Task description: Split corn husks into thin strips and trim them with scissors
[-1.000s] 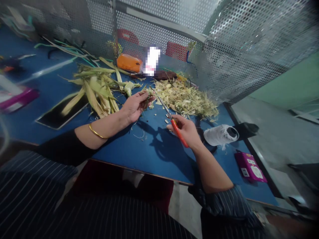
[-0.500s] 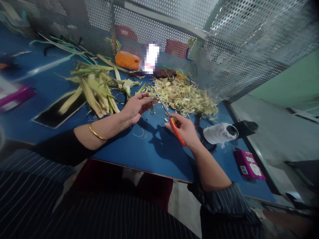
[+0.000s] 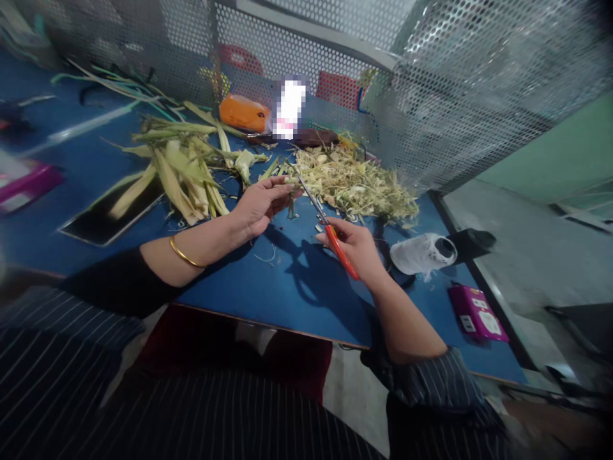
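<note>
While the small pale-green plant piece (image 3: 290,183) sits pinched in the fingers of the left hand (image 3: 261,206), the red-handled metal scissors (image 3: 339,249) are gripped in the right hand's (image 3: 357,248) fingers, blades reaching beside the piece. Beyond the right fingers spreads a loose heap of yellow-green shredded husks (image 3: 357,182) on the blue flat surface (image 3: 230,287); left of the left fingers lie long pale-green husk leaves (image 3: 179,169). Right of the right fingers rests a white wound thread cone (image 3: 419,253).

Left hand (image 3: 268,203) pinches small green stalk (image 3: 291,197), right hand (image 3: 353,248) holds red-handled scissors (image 3: 339,248), husk scraps (image 3: 357,182) behind on blue worktop (image 3: 239,287).
</note>
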